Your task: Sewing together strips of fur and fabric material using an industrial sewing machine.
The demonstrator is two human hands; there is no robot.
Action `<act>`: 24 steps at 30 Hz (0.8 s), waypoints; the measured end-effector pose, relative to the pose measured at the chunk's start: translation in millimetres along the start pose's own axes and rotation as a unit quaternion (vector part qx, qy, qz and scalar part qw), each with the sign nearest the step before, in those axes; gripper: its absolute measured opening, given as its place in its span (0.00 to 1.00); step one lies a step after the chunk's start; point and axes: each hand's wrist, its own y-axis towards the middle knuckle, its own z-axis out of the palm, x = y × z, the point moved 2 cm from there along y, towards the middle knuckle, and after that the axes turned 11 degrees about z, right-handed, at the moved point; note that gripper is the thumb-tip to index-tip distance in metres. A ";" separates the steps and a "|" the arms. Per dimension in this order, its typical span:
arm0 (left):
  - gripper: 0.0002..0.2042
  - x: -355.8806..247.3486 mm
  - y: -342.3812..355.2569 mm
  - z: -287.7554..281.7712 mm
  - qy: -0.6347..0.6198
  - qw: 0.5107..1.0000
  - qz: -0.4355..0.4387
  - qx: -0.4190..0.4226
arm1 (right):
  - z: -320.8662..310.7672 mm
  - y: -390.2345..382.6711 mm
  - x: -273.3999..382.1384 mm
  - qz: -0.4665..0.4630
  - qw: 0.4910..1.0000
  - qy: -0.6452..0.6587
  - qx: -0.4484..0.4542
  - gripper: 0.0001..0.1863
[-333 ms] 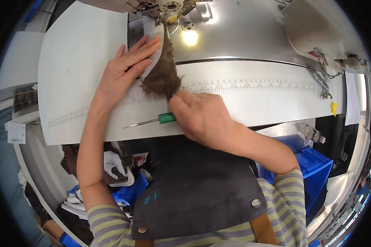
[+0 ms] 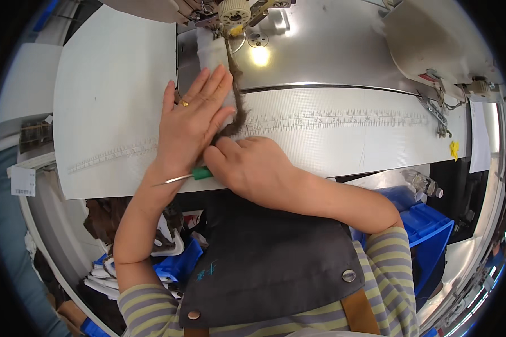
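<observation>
left hand [image 2: 192,124] spread flat, right hand [image 2: 249,166] curled

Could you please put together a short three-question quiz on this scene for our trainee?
1. True or false: the left hand rests on the white side of the furry fabric.
2. Which hand holds the pointed tool: (a) the left, (b) the right, (c) neither?
3. Fill in the colour: the tool's handle is ____.

Key: 1. True. 2. b, the right hand. 3. Green.
</observation>
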 end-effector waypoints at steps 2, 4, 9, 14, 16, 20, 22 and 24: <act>0.23 -4.2 -2.7 -0.4 0.051 0.999 0.009 -0.013 | -21.7 -10.7 1.3 0.071 0.994 0.085 0.018 0.09; 0.22 -7.7 -3.2 -1.2 0.078 0.997 -0.003 -0.008 | -37.5 -21.0 -14.7 0.152 0.976 0.148 -0.053 0.15; 0.20 -12.5 -2.6 -2.6 0.056 0.998 -0.024 0.004 | -61.1 -31.4 -42.8 0.167 0.977 -0.068 -0.114 0.19; 0.19 -14.6 -3.3 -0.5 0.048 0.998 -0.022 -0.028 | -56.2 -17.2 -36.7 0.198 0.975 -0.031 -0.095 0.19; 0.19 -13.5 -3.7 -0.3 0.041 0.998 -0.019 -0.042 | -43.3 -8.5 -40.6 0.191 0.972 -0.021 -0.132 0.18; 0.20 -12.3 -5.4 -1.2 0.044 0.998 -0.015 -0.050 | -32.2 -2.9 -42.3 0.140 0.973 -0.037 -0.178 0.18; 0.20 -12.5 -5.6 -0.8 0.040 0.998 -0.015 -0.050 | -31.5 -1.5 -42.7 0.136 0.974 -0.039 -0.175 0.19; 0.20 -12.7 -5.3 -1.1 0.042 0.998 -0.011 -0.052 | -33.0 1.5 -41.7 0.137 0.976 -0.026 -0.166 0.20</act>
